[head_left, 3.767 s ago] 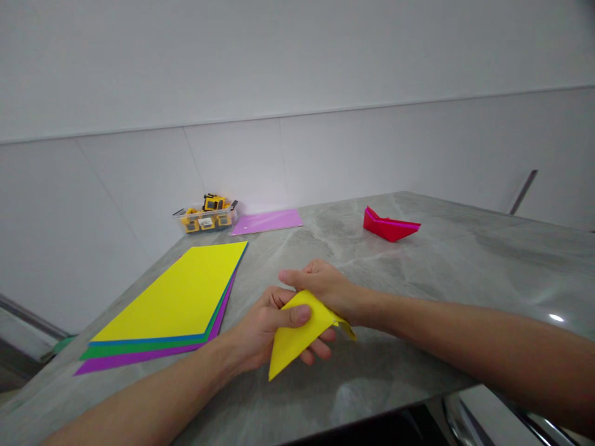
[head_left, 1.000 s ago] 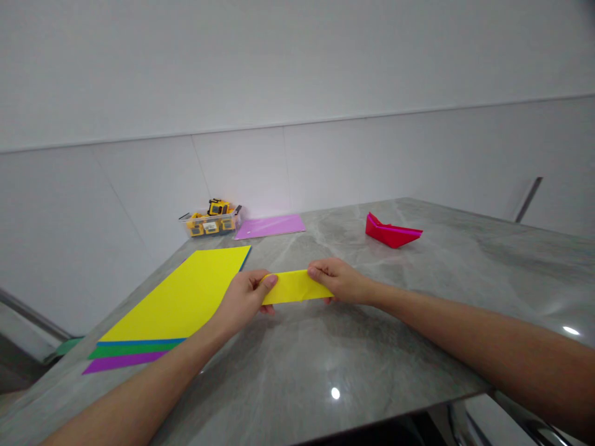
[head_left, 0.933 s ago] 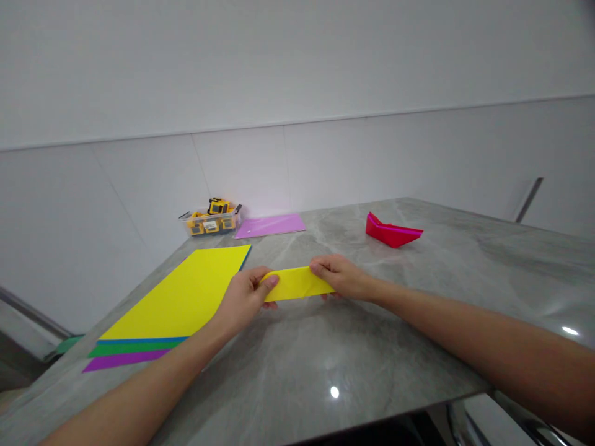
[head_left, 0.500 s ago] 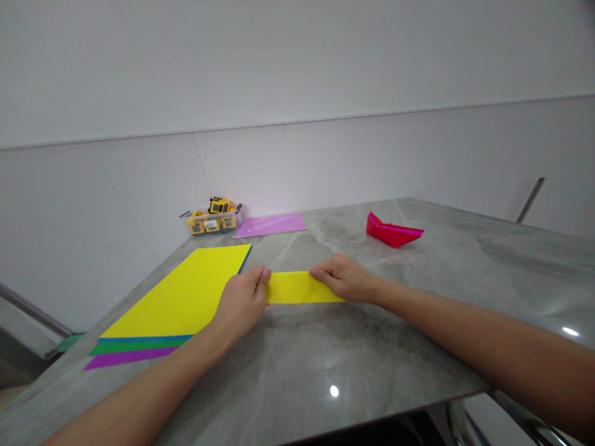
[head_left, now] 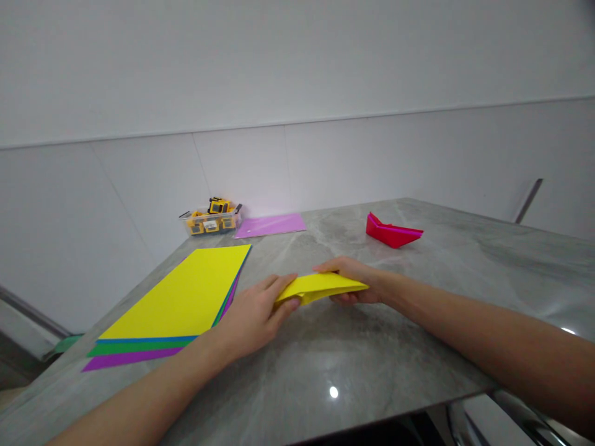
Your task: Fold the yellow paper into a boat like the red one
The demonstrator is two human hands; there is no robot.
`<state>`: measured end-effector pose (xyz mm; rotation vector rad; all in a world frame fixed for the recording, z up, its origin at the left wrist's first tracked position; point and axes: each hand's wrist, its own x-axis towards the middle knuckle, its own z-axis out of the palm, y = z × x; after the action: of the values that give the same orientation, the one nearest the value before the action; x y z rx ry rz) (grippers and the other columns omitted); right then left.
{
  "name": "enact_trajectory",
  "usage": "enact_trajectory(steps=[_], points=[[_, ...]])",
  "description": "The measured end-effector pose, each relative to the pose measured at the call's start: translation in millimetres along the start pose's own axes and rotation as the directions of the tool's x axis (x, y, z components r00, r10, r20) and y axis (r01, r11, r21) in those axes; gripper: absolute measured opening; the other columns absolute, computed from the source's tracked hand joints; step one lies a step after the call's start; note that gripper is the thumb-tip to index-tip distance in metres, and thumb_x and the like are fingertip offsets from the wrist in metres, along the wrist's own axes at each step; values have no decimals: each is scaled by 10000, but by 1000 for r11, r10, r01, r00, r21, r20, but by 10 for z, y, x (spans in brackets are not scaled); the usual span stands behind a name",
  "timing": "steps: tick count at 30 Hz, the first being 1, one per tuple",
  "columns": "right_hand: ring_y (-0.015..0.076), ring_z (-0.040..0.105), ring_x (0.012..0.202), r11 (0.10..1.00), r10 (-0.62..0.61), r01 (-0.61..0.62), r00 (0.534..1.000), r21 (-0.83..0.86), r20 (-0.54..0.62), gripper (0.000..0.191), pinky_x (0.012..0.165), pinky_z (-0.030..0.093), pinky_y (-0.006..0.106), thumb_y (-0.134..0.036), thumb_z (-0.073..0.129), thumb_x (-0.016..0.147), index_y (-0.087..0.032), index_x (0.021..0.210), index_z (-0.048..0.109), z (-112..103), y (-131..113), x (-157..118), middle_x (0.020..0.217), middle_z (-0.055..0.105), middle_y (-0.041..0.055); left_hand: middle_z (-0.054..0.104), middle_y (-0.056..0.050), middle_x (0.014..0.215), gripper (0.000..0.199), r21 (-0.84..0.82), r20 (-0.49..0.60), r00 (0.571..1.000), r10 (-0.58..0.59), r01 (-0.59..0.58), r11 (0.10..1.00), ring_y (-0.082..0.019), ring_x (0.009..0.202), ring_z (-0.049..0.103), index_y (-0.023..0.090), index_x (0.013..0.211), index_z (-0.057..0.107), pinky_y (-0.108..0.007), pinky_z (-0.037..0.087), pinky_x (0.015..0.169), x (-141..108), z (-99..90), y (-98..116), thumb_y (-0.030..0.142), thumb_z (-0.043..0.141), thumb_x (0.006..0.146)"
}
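A folded yellow paper (head_left: 320, 285) is held between my two hands above the grey table. My left hand (head_left: 260, 310) pinches its left end, thumb below and fingers on top. My right hand (head_left: 356, 279) grips the far right side, with fingers partly hidden under the paper. The paper's layers part slightly along the edge facing me, and its right end comes to a point. Left of my left hand lies a stack of coloured sheets, a yellow sheet (head_left: 181, 294) on top with blue, green and purple edges showing below.
A red folded paper boat (head_left: 394, 234) stands at the back right of the grey table (head_left: 288, 384). Against the wall sit a clear box (head_left: 211, 223) of yellow toy vehicles and a pink-purple sheet or board (head_left: 272, 225). The table's front edge runs along the bottom right.
The yellow paper has gone from a flat strip facing me to a tilted piece with its layers parted. Both hands have shifted slightly right and changed their hold on it.
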<state>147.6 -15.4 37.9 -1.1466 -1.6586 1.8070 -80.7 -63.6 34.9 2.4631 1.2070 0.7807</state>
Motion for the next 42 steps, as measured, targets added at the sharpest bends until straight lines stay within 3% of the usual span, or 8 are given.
enact_trajectory(steps=[3,5,8,11,19,27,32,42], points=[[118,487,373,960,-87,63,993,272,76,516,361,365,204,-559,236,886,-146,775,526,-20,-7,6,495,543,23,633,-73,900,407,-224,33,986,-162,165,960,-210,790,616,203,1170,566,-307,504,690,34,98,-40,457,404,896],[136,548,419,940,-236,212,970,269,63,562,380,405,221,-639,222,866,-158,918,509,12,7,8,616,607,39,540,-7,677,424,-399,116,949,-292,314,862,-166,572,559,183,1100,545,-270,495,485,60,177,-67,513,389,881],[129,557,427,919,-394,392,917,-47,-62,511,373,407,214,-640,405,826,-176,1030,468,127,64,12,698,625,28,429,61,560,431,-539,225,906,-357,422,729,-126,440,472,180,1035,481,-241,464,372,65,264,-64,565,415,850],[91,527,408,828,-473,373,866,-420,-162,369,374,397,185,-464,561,815,-158,1012,502,243,118,21,693,616,13,452,66,541,462,-559,264,904,-336,428,710,-103,397,464,178,987,470,-213,446,359,44,286,-24,610,435,828],[82,542,405,865,-436,392,896,-313,-83,177,358,416,168,-146,431,769,-154,941,474,241,143,62,679,598,-12,643,-55,670,612,-726,290,894,-340,437,530,-159,515,587,109,915,614,-260,460,500,75,225,-19,683,453,779],[85,513,418,822,-416,363,909,-439,-28,177,392,395,174,-233,409,861,-146,747,513,300,150,13,556,567,-7,665,-38,753,417,-710,146,914,-379,364,603,-166,634,580,129,874,659,-233,412,544,84,179,6,510,661,703],[83,504,403,839,-371,331,929,-432,-8,267,378,389,167,-313,404,884,-144,718,525,334,134,-17,527,553,-5,684,-94,779,442,-785,324,884,-336,449,427,-190,610,614,98,921,655,-282,458,585,53,211,-30,470,684,684],[76,476,397,897,-227,238,971,-373,74,218,367,401,165,-301,478,831,-118,763,577,360,102,-36,535,518,-11,702,-85,781,364,-738,396,883,-250,469,485,-177,665,624,104,846,710,-238,438,604,14,208,-38,430,724,686]])
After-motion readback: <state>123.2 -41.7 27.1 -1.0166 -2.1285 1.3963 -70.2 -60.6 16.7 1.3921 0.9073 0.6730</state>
